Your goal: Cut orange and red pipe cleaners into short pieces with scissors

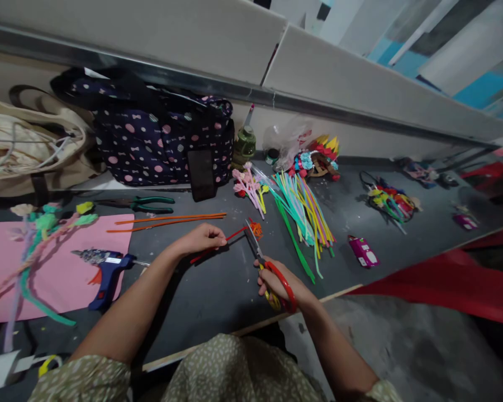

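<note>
Far left: one beige bag (pixel 29 142) against the wall, one pink sheet (pixel 58 268) on the grey table (pixel 218 290). On the sheet: one bundle of fuzzy stems (pixel 37 245) with green and cream tips, count of stems not clear. At the sheet's right edge: one blue glue gun (pixel 107 273), lying flat. Behind: one dark spotted bag (pixel 159 131), upright. In front of it: one pair of green-handled pliers (pixel 145 204) and two orange stems (pixel 167 221), laid side by side.

Centre: left hand (pixel 201 240) pinched shut on one red stem (pixel 218 247), thin, fuzzy, held low over the table and slanting up to the right. Right hand (pixel 283 287) clenched through the red loops of one pair of scissors (pixel 264 262); blades parted, tips at the red stem's right end. Just beyond the tips: one small orange curl (pixel 256 228).

Right of centre: one cluster of pink flowers (pixel 248 187); one green bottle (pixel 243 144) by the wall; one fan of coloured stems (pixel 304 215), too many to count. Further right: one pink case (pixel 362 251), flat, apart from the rest; one tangle of mixed colours (pixel 388 201).
</note>
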The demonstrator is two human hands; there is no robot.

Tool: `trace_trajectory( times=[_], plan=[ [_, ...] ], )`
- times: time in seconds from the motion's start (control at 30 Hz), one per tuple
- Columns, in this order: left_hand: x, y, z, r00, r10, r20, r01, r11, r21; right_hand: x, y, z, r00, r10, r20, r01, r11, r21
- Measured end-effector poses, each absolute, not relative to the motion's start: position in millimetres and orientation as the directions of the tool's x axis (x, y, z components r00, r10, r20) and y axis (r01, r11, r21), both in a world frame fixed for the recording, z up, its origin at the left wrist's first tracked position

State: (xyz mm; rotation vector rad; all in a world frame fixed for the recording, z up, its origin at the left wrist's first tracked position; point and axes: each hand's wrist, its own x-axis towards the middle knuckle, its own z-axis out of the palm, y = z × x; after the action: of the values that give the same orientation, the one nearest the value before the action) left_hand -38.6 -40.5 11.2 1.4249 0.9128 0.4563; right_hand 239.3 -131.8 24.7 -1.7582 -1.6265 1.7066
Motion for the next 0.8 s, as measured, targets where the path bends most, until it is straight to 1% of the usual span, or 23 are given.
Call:
trace_trajectory(
  times=[0.17, 0.3, 0.67, 0.8],
  plan=[
    [-38, -41, 14, 0.603, 0.751, -0.270, 0.246, 0.147, 0.958, 237, -131, 26, -0.242, 0.773, -0.586, 0.581, -0.368, -0.726],
    [-35, -42, 17, 0.608, 0.740, -0.288, 0.244, 0.171, 0.955, 233, -129, 33, -0.265, 0.769, -0.583, 0.613, -0.332, -0.717],
    [-30, -42, 18, 0.616, 0.713, -0.335, 0.279, 0.200, 0.939, 231, -125, 35, -0.244, 0.759, -0.603, 0.626, -0.352, -0.696],
    [-31, -41, 14, 0.622, 0.701, -0.349, 0.288, 0.209, 0.935, 232, -124, 31, -0.252, 0.765, -0.592, 0.616, -0.345, -0.708]
  ],
)
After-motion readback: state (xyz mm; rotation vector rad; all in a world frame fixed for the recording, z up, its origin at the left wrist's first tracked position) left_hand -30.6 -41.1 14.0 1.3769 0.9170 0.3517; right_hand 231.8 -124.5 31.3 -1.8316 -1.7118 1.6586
